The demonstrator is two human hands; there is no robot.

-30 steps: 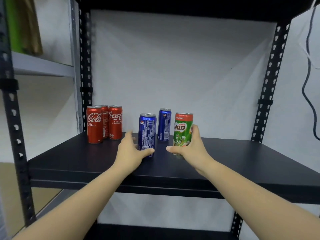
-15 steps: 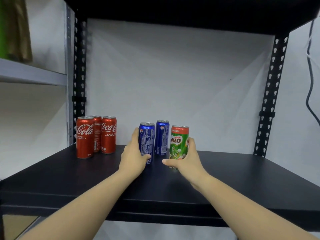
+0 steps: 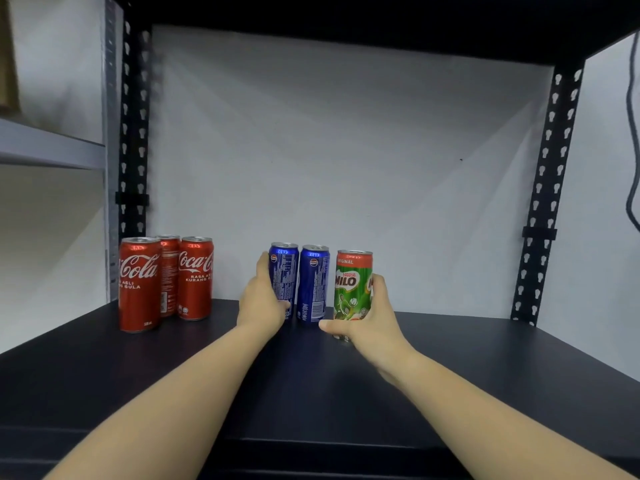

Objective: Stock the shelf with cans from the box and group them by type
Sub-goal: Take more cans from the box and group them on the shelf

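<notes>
- Milo can: upright on the black shelf, long axis vertical, green with a red top band. It stands just right of the two blue cans, with a narrow gap to the nearer one.
- Right hand: wrapped round the Milo can's lower half from the near-right side, thumb across the front near the base, fingers curled on its right flank. Closed on the can.
- Left blue can: upright, touching or nearly touching the right blue can; I cannot tell which.
- Left hand: closed on the left blue can from its left and near side, thumb tip low on the front.
- Key relation: each can already sits inside its hand, so neither hand has to reach. Judged next need: settle both cans flat and let go, the Milo starting its own group to the right.
- Three red cola cans: clustered at far left, well apart from the blue pair.
- Box: not in view.
- Risk, as I judge it: a sideways nudge on release could topple these tall narrow cans.
</notes>
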